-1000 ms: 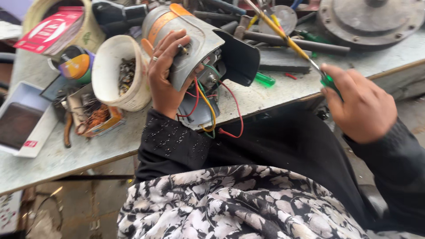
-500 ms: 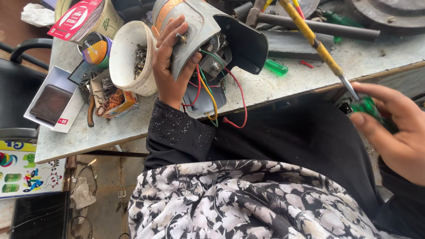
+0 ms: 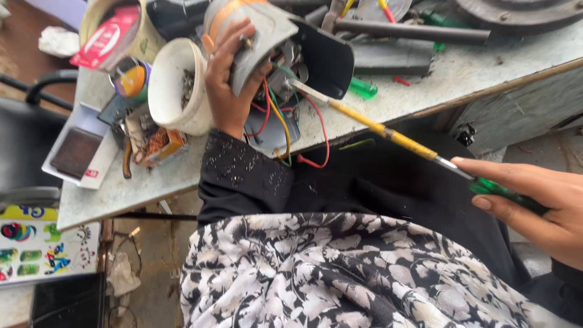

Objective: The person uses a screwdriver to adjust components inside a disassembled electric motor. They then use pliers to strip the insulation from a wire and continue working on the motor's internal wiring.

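A grey motor housing [image 3: 258, 36] is gripped by the left hand [image 3: 228, 79], its fingers curled tight around the casing, close to the near edge of the grey workbench [image 3: 437, 79]. Red, yellow and green wires [image 3: 285, 127] are seen spilling from the housing over that edge. One long screwdriver [image 3: 388, 130] with a yellow shaft and green handle is clamped between thumb and fingers of the right hand [image 3: 534, 203], which is held off the bench over open floor; the tip is set into the housing. Little free surface is left behind the housing: one white cup [image 3: 173, 85] stands just beside the left hand, one white tray [image 3: 76, 152] lies at the left edge, and one green cap [image 3: 363, 88] lies nearby.
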